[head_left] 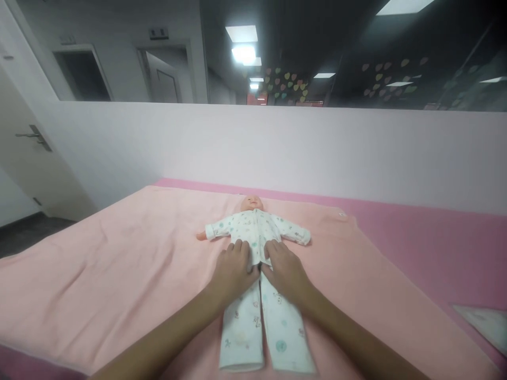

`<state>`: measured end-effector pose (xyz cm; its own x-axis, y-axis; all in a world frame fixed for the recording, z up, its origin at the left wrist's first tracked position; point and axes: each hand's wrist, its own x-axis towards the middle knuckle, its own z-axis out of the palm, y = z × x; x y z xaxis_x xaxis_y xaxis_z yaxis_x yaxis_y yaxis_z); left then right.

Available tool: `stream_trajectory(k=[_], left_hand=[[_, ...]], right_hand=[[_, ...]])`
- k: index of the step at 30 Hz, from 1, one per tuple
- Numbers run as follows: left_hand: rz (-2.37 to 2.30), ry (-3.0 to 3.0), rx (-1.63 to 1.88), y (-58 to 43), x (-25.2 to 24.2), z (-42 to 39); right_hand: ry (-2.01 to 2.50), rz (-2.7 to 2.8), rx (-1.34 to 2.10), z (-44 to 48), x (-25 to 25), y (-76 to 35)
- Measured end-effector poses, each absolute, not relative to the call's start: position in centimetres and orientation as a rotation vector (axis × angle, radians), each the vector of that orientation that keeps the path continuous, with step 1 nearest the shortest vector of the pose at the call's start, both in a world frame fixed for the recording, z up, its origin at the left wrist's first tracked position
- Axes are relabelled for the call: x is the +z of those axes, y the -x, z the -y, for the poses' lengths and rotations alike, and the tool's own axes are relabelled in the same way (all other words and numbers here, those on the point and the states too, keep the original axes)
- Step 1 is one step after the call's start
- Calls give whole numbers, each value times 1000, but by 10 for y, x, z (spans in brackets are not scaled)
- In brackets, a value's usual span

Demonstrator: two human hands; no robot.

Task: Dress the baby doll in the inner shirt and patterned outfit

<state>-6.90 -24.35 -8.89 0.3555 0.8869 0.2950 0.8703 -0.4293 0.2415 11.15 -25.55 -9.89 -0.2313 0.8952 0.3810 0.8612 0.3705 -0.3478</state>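
Smooth-headed baby doll (pixel 252 202) in white printed cloth pyjamas (pixel 246 229) | face-up on peach blanket (pixel 130 264) | long axis 12–6, head at 12 | left hand (pixel 233 266) from 7, right hand (pixel 285 268) from 5, palms down, fingers curled, both gripping pyjama waist

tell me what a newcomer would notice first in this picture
The eye would likely land on the baby doll lying face up mid-picture on a peach blanket, in a patterned white top. Next come the left hand and right hand at the top's hem, over the matching trousers. Above, bright ceiling lights show in the dark glass.
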Motion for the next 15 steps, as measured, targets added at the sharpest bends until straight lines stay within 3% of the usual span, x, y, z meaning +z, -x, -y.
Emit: stream_trajectory(k=[4, 11, 15], left_hand=[[-1607, -2523, 712, 71, -81, 235], [-1744, -1821, 1061, 159, -78, 202], [-1959, -1796, 812, 212, -100, 194]], right_hand=[[1524, 2056, 146, 257, -90, -114], [1666, 1713, 170, 241, -85, -196], [1862, 1695, 272, 232, -115, -264]])
